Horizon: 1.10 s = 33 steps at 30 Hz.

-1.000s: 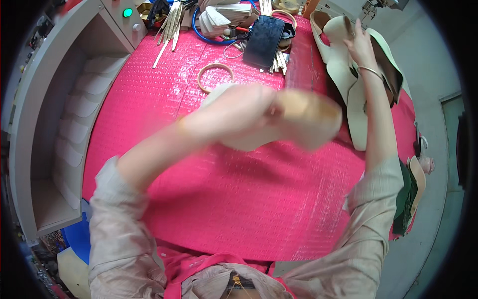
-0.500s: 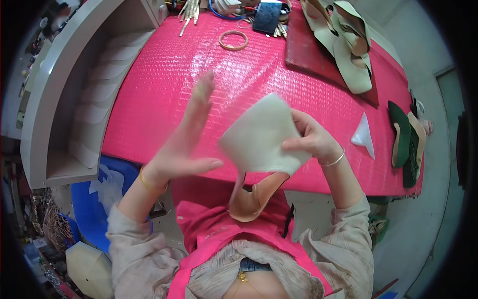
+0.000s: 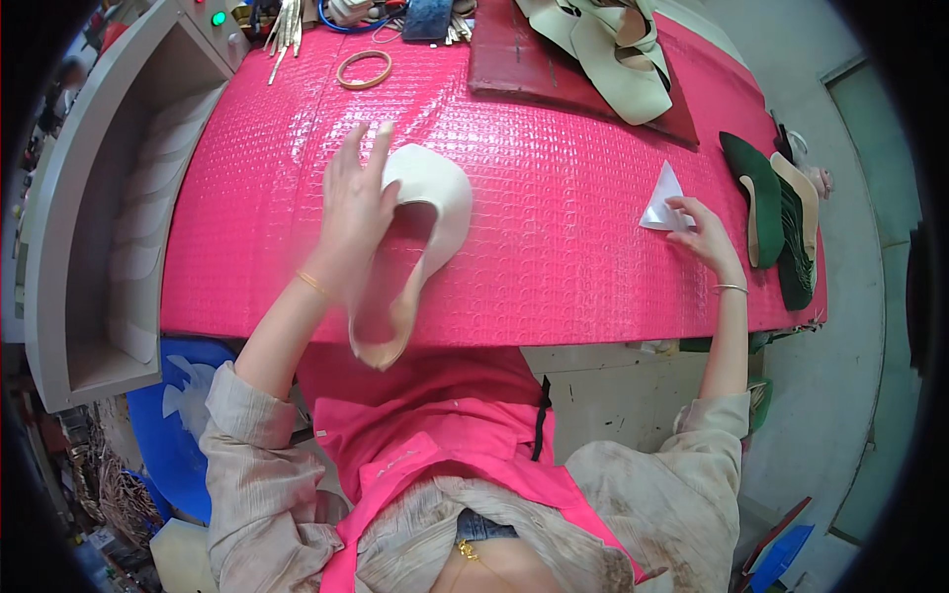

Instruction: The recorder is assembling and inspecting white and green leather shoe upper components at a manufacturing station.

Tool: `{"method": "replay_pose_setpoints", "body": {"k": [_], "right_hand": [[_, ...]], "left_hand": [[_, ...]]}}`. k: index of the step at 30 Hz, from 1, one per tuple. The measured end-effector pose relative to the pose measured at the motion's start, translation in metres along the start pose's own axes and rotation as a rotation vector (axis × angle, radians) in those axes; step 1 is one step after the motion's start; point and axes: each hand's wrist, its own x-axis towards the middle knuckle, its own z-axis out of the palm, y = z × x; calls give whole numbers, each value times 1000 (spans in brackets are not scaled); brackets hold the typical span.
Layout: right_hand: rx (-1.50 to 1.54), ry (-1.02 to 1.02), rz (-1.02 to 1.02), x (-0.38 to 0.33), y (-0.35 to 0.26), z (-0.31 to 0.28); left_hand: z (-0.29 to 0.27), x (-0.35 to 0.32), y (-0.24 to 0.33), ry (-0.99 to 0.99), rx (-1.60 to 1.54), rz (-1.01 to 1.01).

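Note:
A pale cream shoe upper (image 3: 447,212) lies toward the left of the pink table, its toe part away from me and its tan-lined heel end reaching the near edge. My left hand (image 3: 358,193) is at the left side of its toe part, thumb by the opening's rim and fingers stretched out. To the right, my right hand (image 3: 704,239) is over a small white triangular piece (image 3: 660,198), fingertips on or just above it. Its thumb and fingers are apart. The hand hides the piece's lower right corner.
A dark red board (image 3: 534,74) at the back carries several cream uppers (image 3: 633,84). Green uppers (image 3: 756,203) lie at the right edge. A roll of tan tape (image 3: 364,70) sits at the back left. A grey shelf unit (image 3: 94,198) borders the left side.
The cream upper has gone from my right hand, held up in the air, down onto the table by my left hand. My right hand has moved right to the white piece. The view has shifted.

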Motion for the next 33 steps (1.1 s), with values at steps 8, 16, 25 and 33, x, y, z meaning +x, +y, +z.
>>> {"method": "replay_pose_setpoints", "body": {"k": [8, 16, 25, 33], "right_hand": [[158, 164, 19, -3, 0, 13], [357, 813, 262, 0, 45, -2], [-137, 465, -51, -1, -1, 27], [1174, 1264, 535, -9, 128, 5]], "left_hand": [[73, 24, 197, -395, -332, 891], [140, 5, 249, -580, 49, 716], [155, 12, 225, -587, -148, 669], [140, 23, 249, -709, 19, 647]]}}
